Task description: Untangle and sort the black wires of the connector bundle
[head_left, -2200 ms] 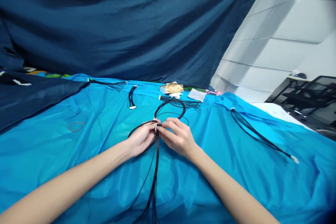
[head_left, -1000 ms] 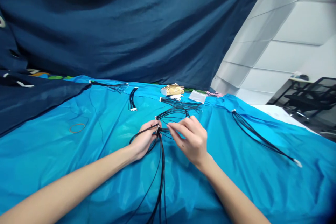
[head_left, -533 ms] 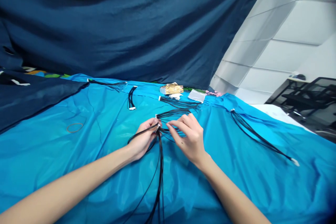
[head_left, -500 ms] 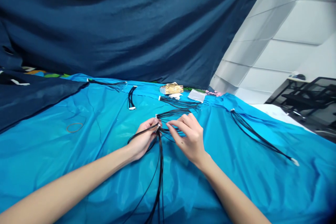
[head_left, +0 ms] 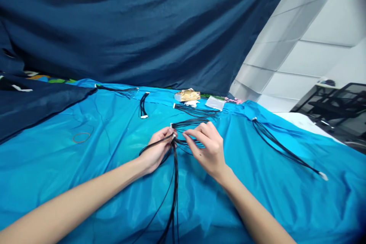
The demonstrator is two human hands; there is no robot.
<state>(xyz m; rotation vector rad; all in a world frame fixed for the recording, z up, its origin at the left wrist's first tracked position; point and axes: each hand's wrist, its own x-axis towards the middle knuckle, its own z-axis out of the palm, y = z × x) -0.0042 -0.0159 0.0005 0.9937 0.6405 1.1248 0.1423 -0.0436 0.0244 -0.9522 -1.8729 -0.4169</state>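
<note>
My left hand (head_left: 158,148) is closed around the white connector end of a black wire harness (head_left: 175,171). Some of its wires hang down toward the bottom edge, some loop left over the hand, and others run right beneath my other hand. Thumb and forefinger of my right hand (head_left: 208,148) pinch together just right of the connector, at a thin black wire (head_left: 184,139). Right behind the hands lies another black wire harness (head_left: 188,122), its white connector close to my left fingertips.
More black harnesses lie about: one (head_left: 197,111) behind, a short one (head_left: 143,106), one at far left (head_left: 117,90), a long one (head_left: 286,150) at right. A gold tissue pack (head_left: 187,95), a clear bag (head_left: 215,103) and a rubber band (head_left: 81,137) rest on the blue sheet (head_left: 114,206).
My right hand has shifted very slightly to the right, away from the connector. My left hand keeps its hold, and the view has moved a little.
</note>
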